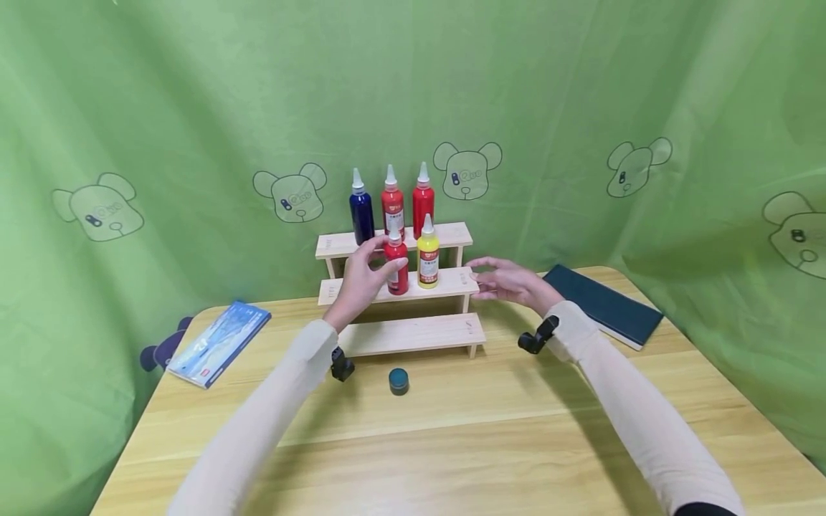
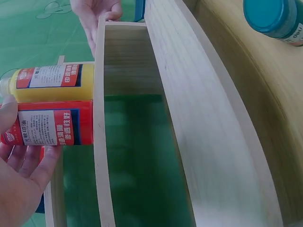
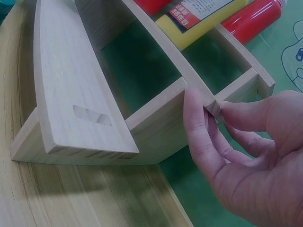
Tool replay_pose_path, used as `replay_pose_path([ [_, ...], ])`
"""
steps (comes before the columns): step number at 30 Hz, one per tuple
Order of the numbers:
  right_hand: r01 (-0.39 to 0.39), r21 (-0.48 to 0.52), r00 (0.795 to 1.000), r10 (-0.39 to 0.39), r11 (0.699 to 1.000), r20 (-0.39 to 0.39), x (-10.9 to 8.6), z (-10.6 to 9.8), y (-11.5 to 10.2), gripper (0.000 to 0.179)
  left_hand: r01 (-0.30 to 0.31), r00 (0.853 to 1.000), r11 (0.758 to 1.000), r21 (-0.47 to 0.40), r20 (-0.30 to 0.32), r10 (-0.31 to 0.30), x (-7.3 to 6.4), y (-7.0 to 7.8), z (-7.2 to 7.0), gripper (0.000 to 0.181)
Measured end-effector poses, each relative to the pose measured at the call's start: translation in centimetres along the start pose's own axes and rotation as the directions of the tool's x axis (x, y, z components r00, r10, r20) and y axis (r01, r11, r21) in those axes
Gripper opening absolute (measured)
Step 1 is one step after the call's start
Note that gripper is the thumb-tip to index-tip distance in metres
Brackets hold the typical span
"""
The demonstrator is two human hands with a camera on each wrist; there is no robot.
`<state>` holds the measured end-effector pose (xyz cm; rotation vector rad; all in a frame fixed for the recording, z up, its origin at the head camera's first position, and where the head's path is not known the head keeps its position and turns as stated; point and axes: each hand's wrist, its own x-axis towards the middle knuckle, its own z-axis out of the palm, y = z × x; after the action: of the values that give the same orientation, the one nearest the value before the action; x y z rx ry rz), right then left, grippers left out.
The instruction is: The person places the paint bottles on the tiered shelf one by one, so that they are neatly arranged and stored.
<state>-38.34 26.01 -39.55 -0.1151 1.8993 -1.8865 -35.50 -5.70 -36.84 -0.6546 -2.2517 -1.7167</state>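
Observation:
A red squeeze bottle point(image 1: 397, 269) with a white nozzle stands upright on the middle tier of a wooden three-tier stand point(image 1: 413, 334). My left hand point(image 1: 358, 278) grips it from the left, thumb in front and fingers behind. Right beside it is a yellow squeeze bottle point(image 1: 428, 259). In the left wrist view the red bottle's point(image 2: 57, 124) base is right at the shelf board. My right hand point(image 1: 510, 282) holds the right end of the middle tier; in the right wrist view, thumb and fingers pinch the board's corner point(image 3: 213, 106).
On the top tier stand a dark blue bottle point(image 1: 362, 215) and two red bottles, one point(image 1: 423, 204) at the right. A small teal-lidded jar point(image 1: 399, 381) sits in front of the stand. A blue packet point(image 1: 219, 342) lies at left, a dark green notebook point(image 1: 603, 304) at right.

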Motion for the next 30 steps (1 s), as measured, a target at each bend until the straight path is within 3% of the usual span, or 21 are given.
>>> replay_pose_path([
  [12, 0.012, 0.011, 1.000, -0.012, 1.000, 0.001, 0.3, 0.5, 0.1, 0.058, 0.033, 0.999, 0.999, -0.015, -0.032, -0.033, 0.0, -0.3, 0.3, 0.050],
  [21, 0.040, -0.110, 0.997, -0.047, 0.993, -0.065, 0.3, 0.6, 0.5, 0.053, 0.052, 0.998, 0.999, -0.003, -0.024, -0.052, -0.3, 0.5, 0.9, 0.062],
  [30, 0.089, -0.212, 0.991, -0.109, 0.973, -0.081, 0.5, 0.4, 1.2, 0.050, 0.047, 0.999, 0.996, 0.075, 0.021, -0.049, -1.7, 0.3, -1.4, 0.075],
])
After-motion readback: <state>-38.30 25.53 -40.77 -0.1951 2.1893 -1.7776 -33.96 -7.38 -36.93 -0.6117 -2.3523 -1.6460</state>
